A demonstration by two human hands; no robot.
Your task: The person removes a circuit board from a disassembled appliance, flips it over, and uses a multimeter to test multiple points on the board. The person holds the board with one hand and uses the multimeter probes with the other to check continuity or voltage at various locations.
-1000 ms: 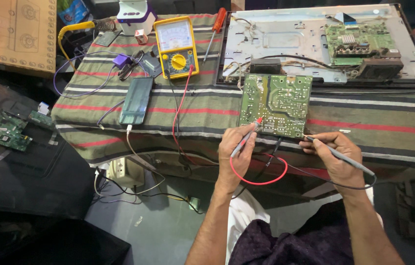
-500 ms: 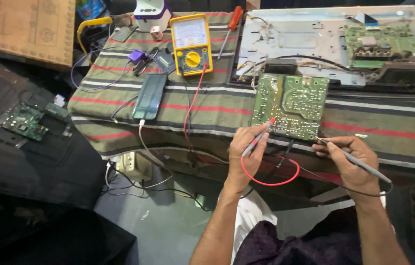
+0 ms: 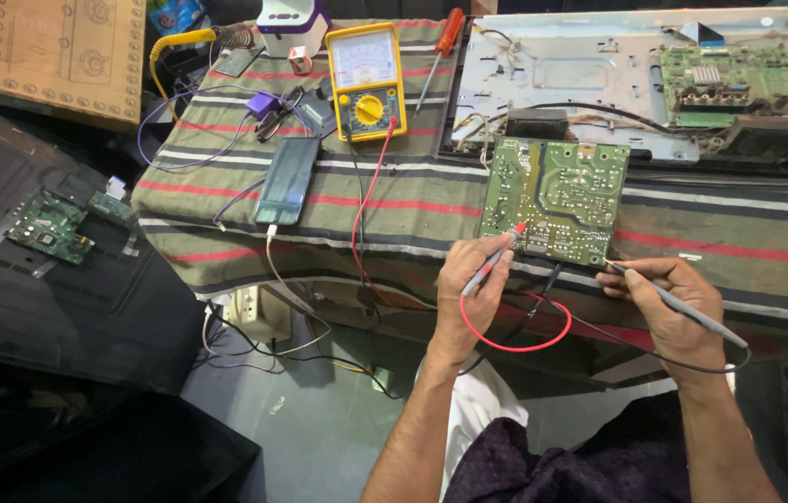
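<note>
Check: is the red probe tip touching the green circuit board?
Touching. In the head view the left hand holds the red probe, whose tip lands on the green circuit board near its lower left edge, with no gap visible.

Green circuit board, matt, solder side dotted shiny. Striped woven cloth over desk, rough. Yellow plastic meter, glossy. Bare metal chassis.

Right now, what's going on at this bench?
A person is probing a green circuit board that lies on a striped cloth. The left hand holds the red probe with its tip at the board's lower left edge. The right hand holds the black probe near the lower right corner. A yellow meter sits behind, leads attached.
</note>
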